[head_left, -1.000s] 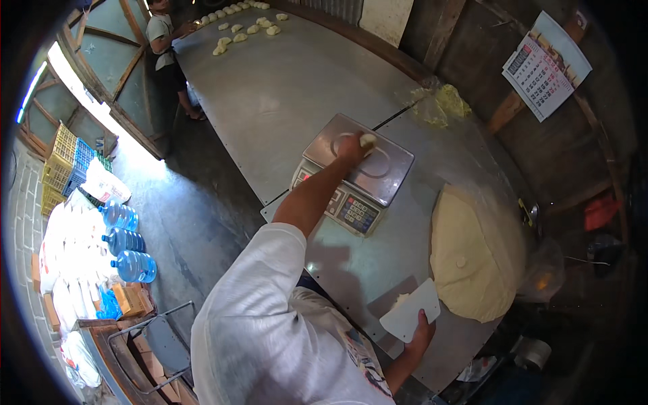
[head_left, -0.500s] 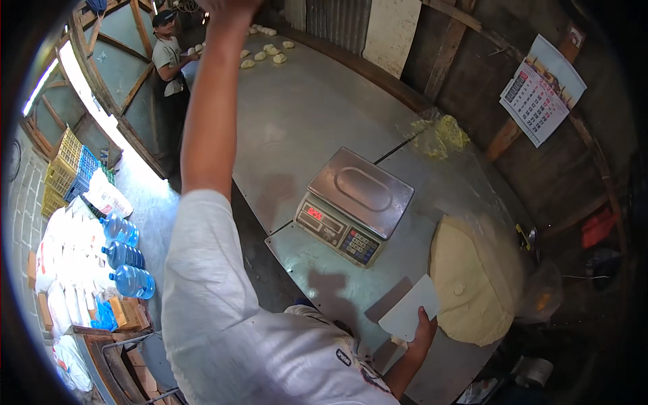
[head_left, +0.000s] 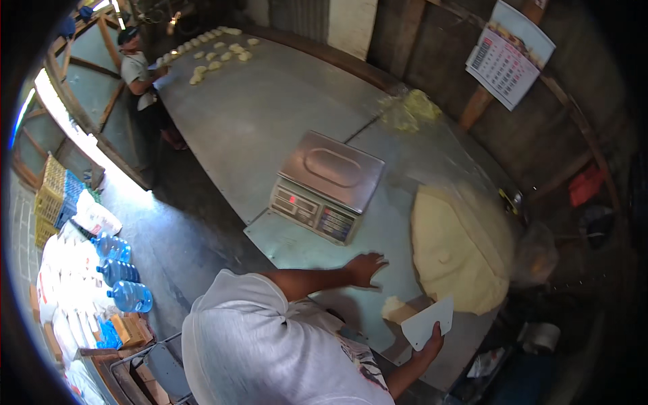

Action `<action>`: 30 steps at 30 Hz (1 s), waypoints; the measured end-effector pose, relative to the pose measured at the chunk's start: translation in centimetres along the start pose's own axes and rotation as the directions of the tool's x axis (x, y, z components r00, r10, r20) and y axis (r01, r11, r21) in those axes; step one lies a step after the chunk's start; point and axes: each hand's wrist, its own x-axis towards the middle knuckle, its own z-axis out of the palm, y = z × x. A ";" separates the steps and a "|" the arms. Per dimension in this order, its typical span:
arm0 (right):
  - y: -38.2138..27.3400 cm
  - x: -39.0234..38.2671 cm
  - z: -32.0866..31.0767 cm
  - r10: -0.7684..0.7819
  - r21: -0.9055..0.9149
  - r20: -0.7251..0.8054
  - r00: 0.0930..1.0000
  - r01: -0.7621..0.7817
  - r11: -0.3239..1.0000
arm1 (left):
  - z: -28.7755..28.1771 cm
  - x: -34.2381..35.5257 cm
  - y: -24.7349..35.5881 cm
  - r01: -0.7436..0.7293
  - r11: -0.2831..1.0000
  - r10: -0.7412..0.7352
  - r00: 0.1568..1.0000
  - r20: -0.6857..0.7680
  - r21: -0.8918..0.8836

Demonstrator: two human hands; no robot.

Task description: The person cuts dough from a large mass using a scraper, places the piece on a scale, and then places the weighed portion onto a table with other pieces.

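White scraper [head_left: 425, 325] gripped in the right hand [head_left: 430, 344], close to a small dough piece [head_left: 390, 306] by the near edge of the table [head_left: 250, 121]. Left hand [head_left: 366, 270] spread wide, bare, between dough piece and scale [head_left: 329, 177]; cannot tell whether touching metal. Large dough mass [head_left: 455, 250] toward the table's near right corner; dough lumps [head_left: 214, 65] along the far end, beside a co-worker [head_left: 137, 71].

Table [head_left: 236, 121]: scale [head_left: 331, 185] stands midway; dough mass [head_left: 452, 250] lies to its right; dough scrap [head_left: 391, 306] lies nearer, just left of scraper [head_left: 430, 322]; dough pieces [head_left: 214, 65] occupy the far end; plastic bag [head_left: 417, 108] lies behind the scale, rightward. Floor [head_left: 192, 202], left of table: water jugs [head_left: 119, 272], crates [head_left: 51, 189] behind.
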 end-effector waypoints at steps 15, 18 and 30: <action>-5.6 -1.9 -7.0 -0.027 -0.491 -0.217 0.976 -0.085 0.867 | 6.3 0.7 9.1 0.193 0.926 -0.240 0.964 -0.111 -0.326; -0.5 1.9 -4.8 -0.289 -0.731 0.345 0.893 0.449 0.514 | 4.6 -3.8 6.6 0.241 0.947 -0.241 0.970 -0.024 0.212; 8.3 1.1 11.0 0.027 -0.855 0.511 0.859 0.511 -0.090 | 6.4 -5.0 4.4 0.142 0.984 -0.159 0.972 -0.174 -0.103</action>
